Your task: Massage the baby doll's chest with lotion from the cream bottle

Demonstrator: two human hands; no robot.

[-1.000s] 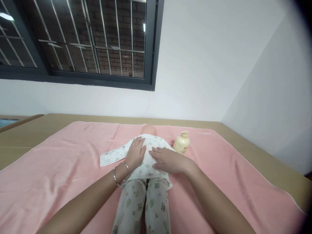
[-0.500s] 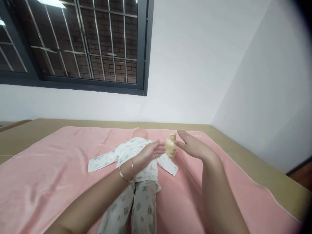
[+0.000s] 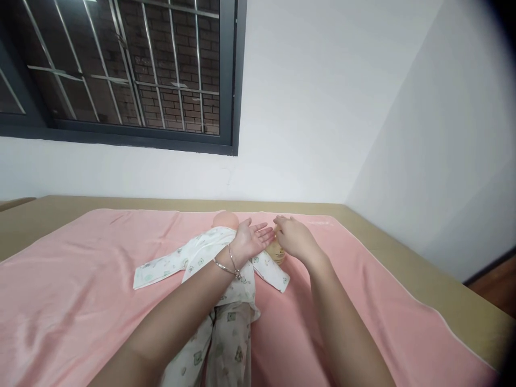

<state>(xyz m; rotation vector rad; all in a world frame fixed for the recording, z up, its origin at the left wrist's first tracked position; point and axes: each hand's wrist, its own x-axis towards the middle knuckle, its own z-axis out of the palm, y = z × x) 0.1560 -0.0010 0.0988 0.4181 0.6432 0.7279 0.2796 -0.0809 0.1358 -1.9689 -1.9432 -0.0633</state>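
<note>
A cream-yellow pump bottle [image 3: 277, 253] stands upright beside the doll's sleeve, its top largely hidden by my hands. My right hand [image 3: 296, 236] is bent over the pump head with its fingers curled around it; the exact contact is hidden. In front of the bottle, my left hand [image 3: 253, 239] is held palm up with fingers spread, nothing visible in the palm. Under my left forearm lies a doll [image 3: 226, 219] in a white patterned top [image 3: 207, 244] and matching trousers [image 3: 231, 333], its arms stretched out to the sides.
A pink cloth [image 3: 100, 258] with some wrinkles covers most of the tan surface [image 3: 403, 269]. Behind it rises a white wall [image 3: 302, 107], with a dark-framed barred window [image 3: 161, 141] at upper left. A brown object [image 3: 494, 285] shows at the right edge.
My right hand has moved left from beside the bottle onto its pump top. My left hand has turned palm up and spread its fingers. The view has shifted slightly right.
</note>
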